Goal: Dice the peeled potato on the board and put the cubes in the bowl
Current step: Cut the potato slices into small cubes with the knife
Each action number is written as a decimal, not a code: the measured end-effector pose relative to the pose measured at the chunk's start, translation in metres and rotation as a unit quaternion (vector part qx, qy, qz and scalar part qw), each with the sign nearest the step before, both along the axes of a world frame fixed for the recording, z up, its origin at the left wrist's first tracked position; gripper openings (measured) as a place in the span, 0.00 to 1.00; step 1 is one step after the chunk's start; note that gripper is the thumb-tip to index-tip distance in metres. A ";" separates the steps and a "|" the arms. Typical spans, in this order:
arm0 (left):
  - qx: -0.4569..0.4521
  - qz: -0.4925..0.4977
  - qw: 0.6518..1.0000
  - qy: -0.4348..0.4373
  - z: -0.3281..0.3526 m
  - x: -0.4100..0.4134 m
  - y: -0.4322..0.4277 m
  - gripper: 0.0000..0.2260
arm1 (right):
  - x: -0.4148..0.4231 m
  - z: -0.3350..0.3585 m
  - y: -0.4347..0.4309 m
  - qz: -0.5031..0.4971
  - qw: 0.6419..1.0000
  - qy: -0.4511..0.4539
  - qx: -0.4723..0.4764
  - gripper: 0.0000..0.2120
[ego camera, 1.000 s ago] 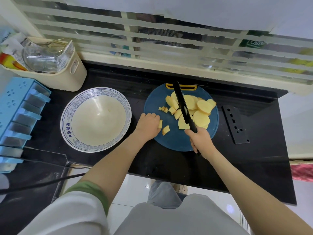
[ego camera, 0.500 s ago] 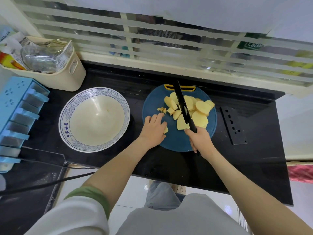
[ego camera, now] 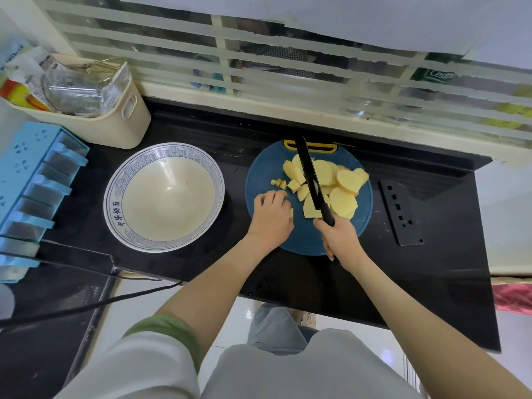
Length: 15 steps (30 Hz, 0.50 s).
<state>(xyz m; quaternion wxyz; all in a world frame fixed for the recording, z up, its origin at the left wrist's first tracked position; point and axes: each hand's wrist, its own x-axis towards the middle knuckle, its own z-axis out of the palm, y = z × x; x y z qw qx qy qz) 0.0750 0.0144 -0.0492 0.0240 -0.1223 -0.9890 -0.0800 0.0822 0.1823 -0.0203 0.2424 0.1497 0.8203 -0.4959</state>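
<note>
Blue board (ego camera: 302, 240) on the counter (ego camera: 431, 283): potato slices (ego camera: 344, 180) mostly uncut, a few cubes (ego camera: 279, 183) beside them. The bowl (ego camera: 115, 208), left of the board, holds none. The right hand (ego camera: 339, 237) grips the knife (ego camera: 309, 174) over the slices. The left hand (ego camera: 272, 218) curls over loose pieces, grip unclear. Dicing appears barely begun.

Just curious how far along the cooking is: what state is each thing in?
Bowl: empty.
Potato: sliced, few cubes cut, all on the board.
Knife: blade across the slices.
Right hand: grips the knife.
Left hand: fingers curled on the board, over a piece.
</note>
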 end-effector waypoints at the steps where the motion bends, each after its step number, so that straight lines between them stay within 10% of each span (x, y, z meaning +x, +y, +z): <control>1: 0.033 0.005 0.999 0.014 0.001 -0.001 0.001 0.13 | 0.000 0.000 -0.001 0.004 1.000 0.002 0.000 0.11; 5: 0.125 0.084 0.987 0.060 0.006 0.000 -0.012 0.10 | 0.002 0.000 -0.007 0.021 1.000 -0.006 0.006 0.13; 15: 0.033 0.075 0.997 -0.006 -0.005 0.009 -0.044 0.11 | 0.007 -0.001 -0.006 0.062 0.998 -0.019 0.021 0.12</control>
